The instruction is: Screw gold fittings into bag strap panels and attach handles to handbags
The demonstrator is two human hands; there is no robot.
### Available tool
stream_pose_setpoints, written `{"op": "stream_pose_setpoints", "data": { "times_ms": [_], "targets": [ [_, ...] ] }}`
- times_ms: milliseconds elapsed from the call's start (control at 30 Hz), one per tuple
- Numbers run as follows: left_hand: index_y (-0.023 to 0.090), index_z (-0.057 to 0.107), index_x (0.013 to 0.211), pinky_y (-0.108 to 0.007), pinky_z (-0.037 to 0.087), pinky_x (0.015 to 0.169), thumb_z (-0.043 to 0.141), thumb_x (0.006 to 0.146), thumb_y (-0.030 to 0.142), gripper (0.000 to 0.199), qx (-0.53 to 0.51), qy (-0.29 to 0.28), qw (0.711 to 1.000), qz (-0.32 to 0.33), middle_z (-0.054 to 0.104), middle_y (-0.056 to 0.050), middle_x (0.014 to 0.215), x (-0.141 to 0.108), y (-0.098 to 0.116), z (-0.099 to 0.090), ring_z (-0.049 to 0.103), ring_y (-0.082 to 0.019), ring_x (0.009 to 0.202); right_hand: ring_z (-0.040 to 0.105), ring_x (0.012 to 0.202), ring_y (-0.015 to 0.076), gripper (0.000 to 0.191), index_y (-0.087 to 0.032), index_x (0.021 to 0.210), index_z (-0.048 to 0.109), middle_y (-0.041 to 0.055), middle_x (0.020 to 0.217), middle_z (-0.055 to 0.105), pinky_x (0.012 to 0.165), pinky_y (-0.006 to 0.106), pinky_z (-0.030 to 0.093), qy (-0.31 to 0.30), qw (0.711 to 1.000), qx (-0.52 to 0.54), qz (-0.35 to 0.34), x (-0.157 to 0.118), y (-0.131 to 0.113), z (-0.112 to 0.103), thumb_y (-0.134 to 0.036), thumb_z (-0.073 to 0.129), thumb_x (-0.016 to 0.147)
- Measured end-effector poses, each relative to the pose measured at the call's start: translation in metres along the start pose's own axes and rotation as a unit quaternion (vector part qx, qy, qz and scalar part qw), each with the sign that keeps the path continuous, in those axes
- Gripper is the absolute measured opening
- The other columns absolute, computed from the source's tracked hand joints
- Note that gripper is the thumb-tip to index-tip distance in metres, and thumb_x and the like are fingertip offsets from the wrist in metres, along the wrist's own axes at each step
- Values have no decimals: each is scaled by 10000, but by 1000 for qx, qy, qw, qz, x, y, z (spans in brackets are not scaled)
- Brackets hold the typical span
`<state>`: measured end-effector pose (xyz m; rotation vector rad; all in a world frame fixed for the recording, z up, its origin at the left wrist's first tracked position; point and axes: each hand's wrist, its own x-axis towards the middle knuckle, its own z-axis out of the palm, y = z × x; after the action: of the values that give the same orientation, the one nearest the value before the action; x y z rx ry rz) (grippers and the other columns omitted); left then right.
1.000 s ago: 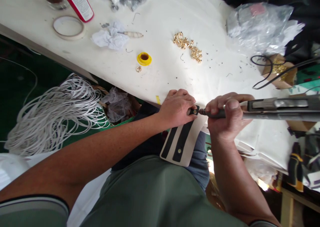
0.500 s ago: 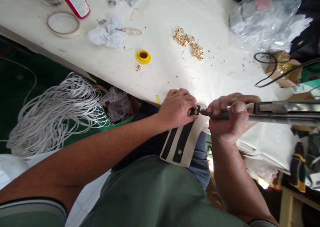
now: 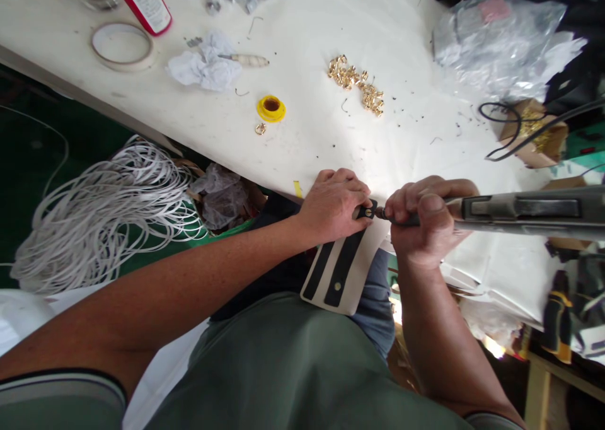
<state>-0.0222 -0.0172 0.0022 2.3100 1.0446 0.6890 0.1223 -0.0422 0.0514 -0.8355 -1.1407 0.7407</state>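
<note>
My left hand [image 3: 334, 206] is closed on the upper end of a beige piece with black strips [image 3: 360, 263], at the table's front edge. A small metal fitting shows on the black end between its fingers, and a round stud sits lower on one strip. My right hand [image 3: 428, 219] is wrapped round a long grey power screwdriver [image 3: 529, 210], which lies level, its tip pointing left at the black end. Whether the tip touches the fitting is too small to tell. The lower part of the beige piece hangs over my lap.
On the white table [image 3: 302, 146] lie gold fittings [image 3: 355, 83], a yellow ring-shaped container [image 3: 271, 108], an awl [image 3: 250, 60], crumpled paper [image 3: 205, 64] and a tape roll [image 3: 121, 45]. Plastic bags [image 3: 496, 45] and a box of gold pieces [image 3: 534, 133] stand right. White cord [image 3: 108, 222] lies below left.
My right hand and the screwdriver have shifted slightly left, closer to the black end. The screwdriver's body has turned a little. My left hand has hardly moved.
</note>
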Motion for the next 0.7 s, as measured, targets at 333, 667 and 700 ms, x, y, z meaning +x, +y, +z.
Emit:
{"op": "stream_pose_setpoints", "data": {
  "times_ms": [333,667,700],
  "targets": [
    [268,783,966,-506,362,1030,796,847,405,182,6,-3,1000,2,792,2,1224,0,0,0,580,-296,1268,459,428,85,248,-228,851,636,-75,648,537,397,257,414,-23,999,20,19,1,3,-4,-374,834,821],
    [259,779,973,-512,360,1028,800,844,404,195,4,-4,1000,4,795,-3,1202,0,1,1,582,-294,1262,413,401,84,243,-242,785,556,-91,605,472,379,261,406,12,999,-45,-8,1,7,-3,-334,769,858],
    [259,781,976,-513,358,1028,799,845,406,198,3,-4,1000,4,796,-4,1201,0,0,0,583,-296,1262,407,398,84,239,-243,779,546,-91,600,463,377,260,400,14,999,-44,-7,1,7,-2,-322,756,861]
  ]
}}
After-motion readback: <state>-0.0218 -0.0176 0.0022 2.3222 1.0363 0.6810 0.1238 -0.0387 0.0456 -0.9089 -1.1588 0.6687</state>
